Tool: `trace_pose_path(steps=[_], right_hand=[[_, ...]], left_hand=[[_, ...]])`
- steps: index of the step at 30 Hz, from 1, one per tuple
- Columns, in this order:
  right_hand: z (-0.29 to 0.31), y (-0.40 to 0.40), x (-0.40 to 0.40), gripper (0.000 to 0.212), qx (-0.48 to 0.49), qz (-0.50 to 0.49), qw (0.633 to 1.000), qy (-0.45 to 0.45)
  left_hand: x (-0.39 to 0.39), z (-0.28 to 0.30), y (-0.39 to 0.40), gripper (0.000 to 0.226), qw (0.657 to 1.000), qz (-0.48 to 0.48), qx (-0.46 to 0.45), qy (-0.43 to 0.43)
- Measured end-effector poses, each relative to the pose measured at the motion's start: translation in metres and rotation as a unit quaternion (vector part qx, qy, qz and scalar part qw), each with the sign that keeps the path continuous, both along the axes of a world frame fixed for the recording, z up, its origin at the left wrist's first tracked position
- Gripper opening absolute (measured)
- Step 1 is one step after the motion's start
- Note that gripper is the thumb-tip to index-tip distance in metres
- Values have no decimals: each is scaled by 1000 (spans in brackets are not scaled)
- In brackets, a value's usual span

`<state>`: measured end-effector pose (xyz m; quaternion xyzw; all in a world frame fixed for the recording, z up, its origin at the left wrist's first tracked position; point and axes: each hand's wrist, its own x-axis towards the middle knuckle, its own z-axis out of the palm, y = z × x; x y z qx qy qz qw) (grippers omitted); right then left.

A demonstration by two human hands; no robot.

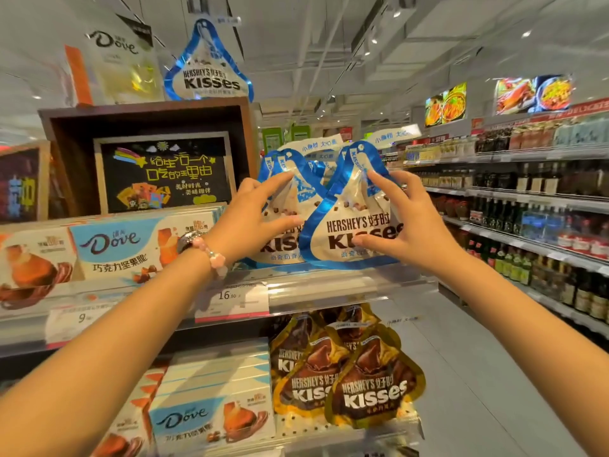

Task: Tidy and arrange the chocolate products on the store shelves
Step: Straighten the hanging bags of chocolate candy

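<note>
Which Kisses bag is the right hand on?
The front blue-and-white Kisses bag, rightmost on the upper shelf; right hand pinches it. Left hand touches the bag behind.

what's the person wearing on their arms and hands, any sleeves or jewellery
Both forearms are bare, with no sleeves or gloves in view. The left hand has a bracelet of pale pink beads with a flower-shaped pink bead on its wrist, and next to it a dark, shiny round piece that may be a watch. The right hand and its wrist show no jewellery.
</note>
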<state>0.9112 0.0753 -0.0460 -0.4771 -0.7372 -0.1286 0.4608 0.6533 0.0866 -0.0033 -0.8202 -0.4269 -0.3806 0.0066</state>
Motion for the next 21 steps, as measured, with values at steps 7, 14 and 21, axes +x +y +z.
trace_pose_path(steps=[7,14,21], right_hand=[[2,5,-2,97,-6,21,1000,7],[3,6,-2,96,3,45,999,22],[-5,8,-2,92,47,49,998,13]], left_hand=[[-12,12,9,81,990,-104,-94,-20],[-24,19,6,75,975,-164,-145,-49],[-21,17,-4,82,992,-84,-75,54]])
